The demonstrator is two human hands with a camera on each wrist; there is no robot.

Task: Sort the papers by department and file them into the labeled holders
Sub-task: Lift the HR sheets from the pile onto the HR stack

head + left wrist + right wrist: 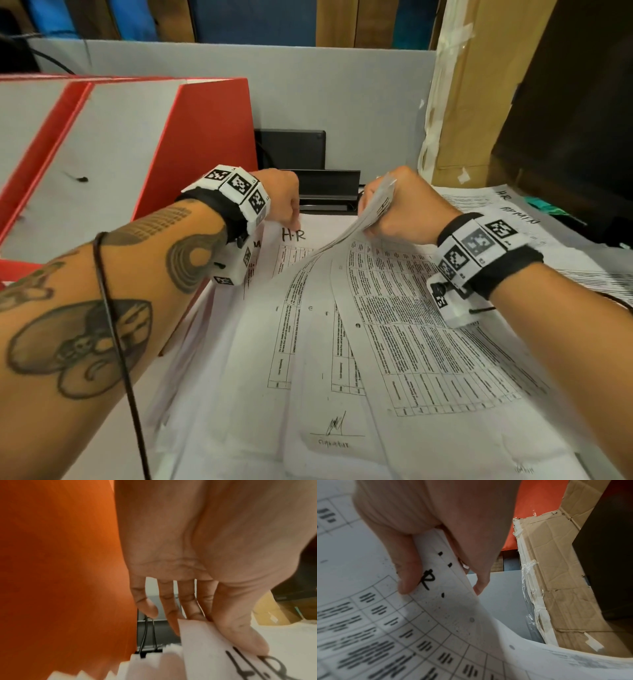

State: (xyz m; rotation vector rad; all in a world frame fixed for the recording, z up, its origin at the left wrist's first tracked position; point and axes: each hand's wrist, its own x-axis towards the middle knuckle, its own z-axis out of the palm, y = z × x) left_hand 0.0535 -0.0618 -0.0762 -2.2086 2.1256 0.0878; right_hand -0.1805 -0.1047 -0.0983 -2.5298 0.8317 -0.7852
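A loose stack of printed papers (342, 342) covers the table in front of me. Its top sheet, hand-marked "H.R" (294, 236), lies flat. My left hand (287, 205) pinches that sheet's (205, 655) far left corner, thumb (248, 639) on top and fingers behind it. My right hand (383, 212) grips a few sheets (380, 202) by their far edge and holds them curled up off the stack. In the right wrist view my right hand (442, 588) has its thumb and fingers clamped on these lifted sheets (436, 615), which carry a handwritten "R".
A tall red and white holder (205, 137) stands close at the left, almost touching my left hand (214, 635). Black holders (325, 185) sit at the back centre. More papers marked "H.R" and "ADMIN" (513, 212) lie at the right, beside a taped cardboard box (479, 102).
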